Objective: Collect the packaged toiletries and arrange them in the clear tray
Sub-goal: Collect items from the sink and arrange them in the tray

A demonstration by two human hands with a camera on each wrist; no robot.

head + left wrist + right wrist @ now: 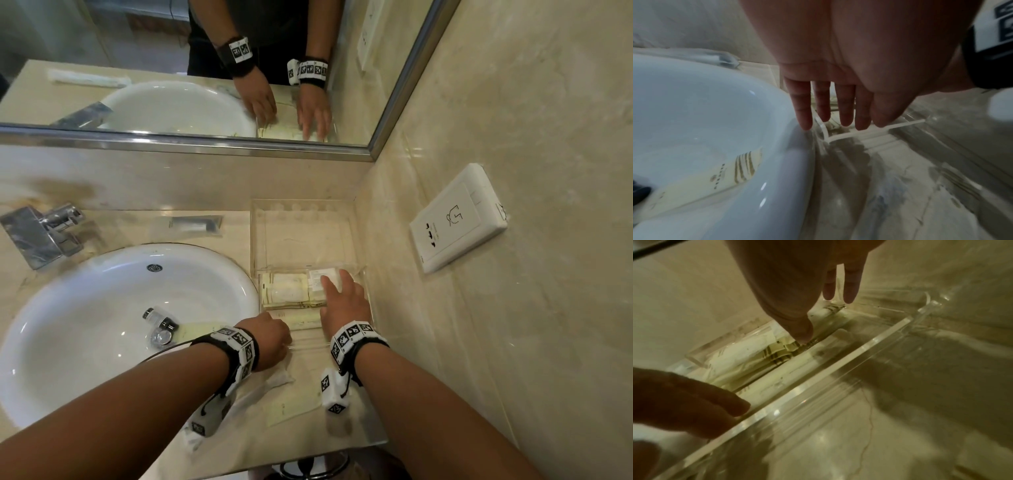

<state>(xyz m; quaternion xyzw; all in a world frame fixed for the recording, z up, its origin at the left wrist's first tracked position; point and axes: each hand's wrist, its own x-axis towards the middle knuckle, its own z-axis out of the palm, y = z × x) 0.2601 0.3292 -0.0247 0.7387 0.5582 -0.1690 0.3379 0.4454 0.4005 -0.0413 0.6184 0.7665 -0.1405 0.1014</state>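
The clear tray [260, 236] stands on the counter right of the sink. Cream packets with gold stripes [284, 291] lie in its near end. My right hand [337, 289] reaches into the tray with straight fingers and rests on those packets; in the right wrist view its thumb [801, 332] presses on the packets [748, 360]. My left hand [279, 337] is at the tray's near left corner, its straight fingers [824, 107] pointing down at the tray's rim [826, 131] and holding nothing. Another cream packet [200, 330] lies in the sink.
The white sink [85, 308] holds a small dark-capped bottle [159, 317] near the drain. A wrapped tube [197, 224] lies behind the sink by the tap [44, 233]. Flat packets [291, 407] lie on the counter's front edge. The wall with a socket plate [457, 219] stands close on the right.
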